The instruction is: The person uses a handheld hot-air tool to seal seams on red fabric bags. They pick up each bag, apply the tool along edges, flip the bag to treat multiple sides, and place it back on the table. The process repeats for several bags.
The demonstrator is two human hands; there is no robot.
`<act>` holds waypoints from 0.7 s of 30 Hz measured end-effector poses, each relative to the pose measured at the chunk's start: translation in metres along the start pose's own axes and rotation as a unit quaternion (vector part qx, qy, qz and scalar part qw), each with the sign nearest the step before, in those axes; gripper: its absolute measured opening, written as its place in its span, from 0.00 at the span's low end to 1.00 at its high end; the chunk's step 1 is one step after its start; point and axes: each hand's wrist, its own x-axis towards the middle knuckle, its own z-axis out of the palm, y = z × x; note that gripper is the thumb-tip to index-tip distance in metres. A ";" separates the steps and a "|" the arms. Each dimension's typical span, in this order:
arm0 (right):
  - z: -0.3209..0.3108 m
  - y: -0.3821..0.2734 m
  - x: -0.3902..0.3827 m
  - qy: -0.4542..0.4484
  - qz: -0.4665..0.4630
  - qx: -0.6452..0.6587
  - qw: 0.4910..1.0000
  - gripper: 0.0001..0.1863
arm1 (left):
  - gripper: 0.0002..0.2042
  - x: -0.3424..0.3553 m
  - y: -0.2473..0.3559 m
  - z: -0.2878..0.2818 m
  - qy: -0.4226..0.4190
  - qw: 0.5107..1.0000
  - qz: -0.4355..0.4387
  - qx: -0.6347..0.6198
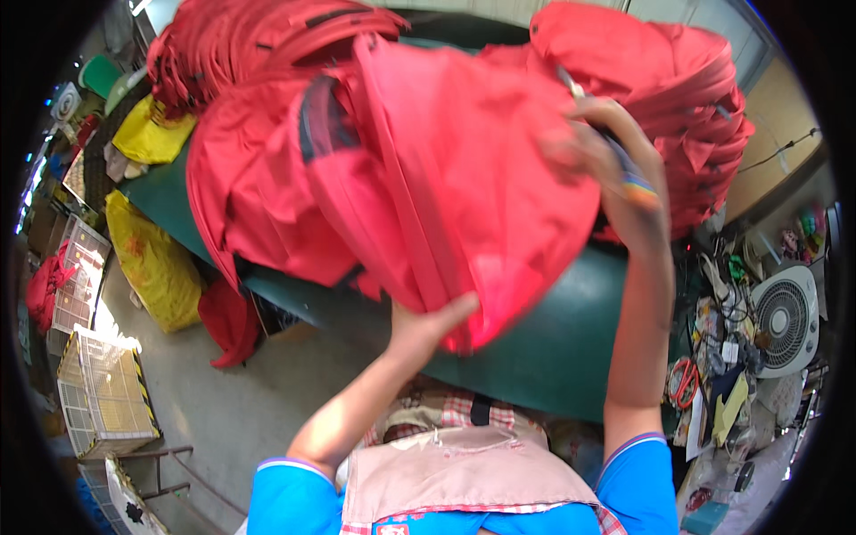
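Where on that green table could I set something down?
The green tabletop is bare between the held red bag and the right forearm, to the near edge. A left red pile and a right red pile crowd the far side.

Cloth bag (499,160), smooth glossy table (553,334)

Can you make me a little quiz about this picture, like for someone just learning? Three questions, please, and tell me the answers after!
1. Which hand is at the lower edge of the big red bag in front: left or right?
2. True or false: the fan is on the left side of the picture.
3. Pick one. What colour is the table?
A) white
B) dark green
C) yellow

Key:
1. Left. The left hand is there; the right hand is higher up.
2. False. The fan is on the right.
3. B.
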 end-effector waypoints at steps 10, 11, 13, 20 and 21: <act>0.020 0.053 0.129 -0.097 -0.245 -0.170 0.949 0.22 | 0.37 -0.019 0.117 -0.099 -0.028 0.944 0.021 0.329; 0.012 0.045 0.127 -0.009 -0.285 -0.160 0.945 0.21 | 0.31 -0.003 0.113 -0.125 0.091 0.952 0.151 0.251; -0.002 0.026 0.121 0.154 -0.339 -0.166 0.913 0.22 | 0.20 0.039 0.078 -0.153 0.316 0.872 0.334 0.168; 0.026 -0.100 0.057 0.241 -0.278 -0.158 0.916 0.22 | 0.26 0.014 0.021 0.052 0.120 0.959 0.103 -0.237; 0.033 -0.095 0.048 0.248 -0.314 -0.229 0.887 0.22 | 0.27 0.019 0.016 0.060 0.125 0.960 0.092 -0.233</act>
